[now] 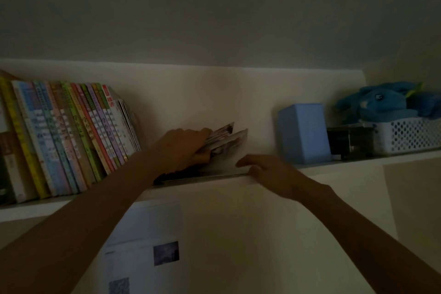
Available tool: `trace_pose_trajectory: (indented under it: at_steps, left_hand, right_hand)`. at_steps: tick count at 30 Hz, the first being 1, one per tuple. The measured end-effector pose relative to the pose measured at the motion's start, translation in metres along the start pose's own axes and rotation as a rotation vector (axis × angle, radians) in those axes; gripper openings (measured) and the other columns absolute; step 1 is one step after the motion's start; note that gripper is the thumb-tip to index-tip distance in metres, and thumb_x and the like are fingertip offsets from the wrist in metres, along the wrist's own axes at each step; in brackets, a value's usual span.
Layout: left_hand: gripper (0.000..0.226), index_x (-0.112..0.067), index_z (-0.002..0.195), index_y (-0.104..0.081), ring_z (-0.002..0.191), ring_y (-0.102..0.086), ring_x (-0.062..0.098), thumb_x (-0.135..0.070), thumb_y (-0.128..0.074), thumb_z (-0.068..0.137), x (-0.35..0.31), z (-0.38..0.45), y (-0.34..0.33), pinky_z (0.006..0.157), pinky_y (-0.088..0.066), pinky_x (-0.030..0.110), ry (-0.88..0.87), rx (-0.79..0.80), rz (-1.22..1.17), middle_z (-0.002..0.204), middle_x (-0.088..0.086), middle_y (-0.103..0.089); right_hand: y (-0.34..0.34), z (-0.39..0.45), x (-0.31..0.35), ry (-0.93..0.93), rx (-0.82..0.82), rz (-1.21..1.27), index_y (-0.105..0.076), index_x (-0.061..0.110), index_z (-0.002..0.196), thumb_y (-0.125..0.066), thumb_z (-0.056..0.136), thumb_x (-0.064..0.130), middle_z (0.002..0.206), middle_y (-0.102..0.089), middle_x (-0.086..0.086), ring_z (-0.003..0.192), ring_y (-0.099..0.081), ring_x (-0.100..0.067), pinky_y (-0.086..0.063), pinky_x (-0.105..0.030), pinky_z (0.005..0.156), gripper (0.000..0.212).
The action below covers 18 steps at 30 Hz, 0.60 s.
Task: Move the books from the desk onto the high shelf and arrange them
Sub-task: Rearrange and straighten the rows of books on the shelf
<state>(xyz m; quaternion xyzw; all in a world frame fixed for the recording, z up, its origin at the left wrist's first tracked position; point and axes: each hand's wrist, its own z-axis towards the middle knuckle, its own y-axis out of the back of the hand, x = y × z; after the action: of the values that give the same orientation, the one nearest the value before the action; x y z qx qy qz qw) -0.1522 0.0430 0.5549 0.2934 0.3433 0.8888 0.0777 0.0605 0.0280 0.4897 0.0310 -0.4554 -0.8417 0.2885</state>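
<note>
From my head view, I am looking up at the high shelf (334, 168), both arms raised. My left hand (183, 148) grips a few thin books (226, 142), fingers curled over their upper edges, and these books lean at a slant on the shelf, in the gap between the row of books (71, 136) at the left and the blue box (303, 132) at the right. My right hand (265, 170) rests loosely on the near edge of the shelf just right of the thin books, fingers relaxed and holding nothing; whether it touches them I cannot tell in this dim light.

The row at the left stands packed, spines out, tilted a little, so I judge a good part of the moving is done. The thin books are up but not yet upright or pressed against the row, so arranging is left. The table is out of sight, so I cannot say whether more books wait there.

Far right, a white basket (405, 133) holds a blue plush toy (381, 102), with a dark object (349, 141) between basket and box. A printed sheet (143, 246) hangs on the wall below the shelf.
</note>
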Motion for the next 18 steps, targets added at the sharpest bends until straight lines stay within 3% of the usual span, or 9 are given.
trace_pose_trajectory:
  at_steps: [2,4,8,15,17,18]
  left_hand:
    - [0.052,-0.022,0.141,-0.023,0.072,-0.051,0.016,-0.037,-0.044,0.095,0.000,-0.001,0.001,0.055,-0.036,0.024,0.007,-0.015,-0.057,0.111,0.006,-0.062]
    - [0.057,-0.026,0.143,-0.014,0.065,-0.052,0.016,-0.036,-0.044,0.096,-0.001,-0.005,0.001,0.051,-0.037,0.017,-0.011,-0.053,-0.103,0.106,0.004,-0.064]
    - [0.054,-0.029,0.142,-0.015,0.056,-0.049,0.010,-0.036,-0.043,0.096,0.000,-0.011,0.000,0.048,-0.035,0.013,-0.045,-0.106,-0.114,0.102,0.001,-0.064]
    - [0.052,-0.031,0.139,-0.017,0.047,-0.045,0.000,-0.038,-0.043,0.095,0.000,-0.020,0.009,0.040,-0.034,0.011,-0.060,-0.135,-0.148,0.074,-0.015,-0.046]
    - [0.052,-0.032,0.139,-0.015,0.050,-0.045,-0.002,-0.040,-0.042,0.095,0.000,-0.022,0.011,0.041,-0.034,0.011,-0.088,-0.144,-0.170,0.080,-0.014,-0.051]
    - [0.053,-0.032,0.140,-0.014,0.052,-0.045,-0.002,-0.040,-0.042,0.096,0.001,-0.022,0.012,0.042,-0.034,0.010,-0.097,-0.144,-0.193,0.089,-0.011,-0.056]
  right_hand:
    - [0.001,0.002,0.007,0.017,0.149,-0.076,-0.048,0.034,0.133,-0.036,0.096,0.051,0.137,-0.051,0.003,0.120,-0.049,-0.018,-0.040,-0.032,0.101,0.042]
    - [0.002,0.001,0.008,0.021,0.147,-0.064,-0.049,0.036,0.133,-0.048,0.085,0.062,0.133,-0.055,0.006,0.116,-0.053,-0.014,-0.043,-0.030,0.097,0.054]
    - [0.004,0.000,0.010,0.113,0.041,-0.104,-0.056,0.035,0.127,-0.066,0.079,0.050,0.124,-0.063,0.005,0.106,-0.059,-0.013,-0.048,-0.031,0.093,0.051]
    - [0.010,-0.003,0.013,0.272,-0.118,-0.224,-0.063,0.035,0.117,-0.061,0.084,0.045,0.106,-0.071,0.005,0.088,-0.066,-0.012,-0.052,-0.033,0.079,0.034]
    - [0.013,-0.004,0.010,0.277,-0.199,-0.166,-0.067,0.032,0.113,-0.057,0.086,0.043,0.101,-0.072,0.006,0.082,-0.066,-0.012,-0.053,-0.031,0.071,0.030]
    - [0.010,-0.002,0.007,0.275,-0.328,-0.135,-0.069,0.031,0.109,-0.057,0.087,0.042,0.094,-0.072,0.006,0.076,-0.065,-0.011,-0.050,-0.023,0.061,0.027]
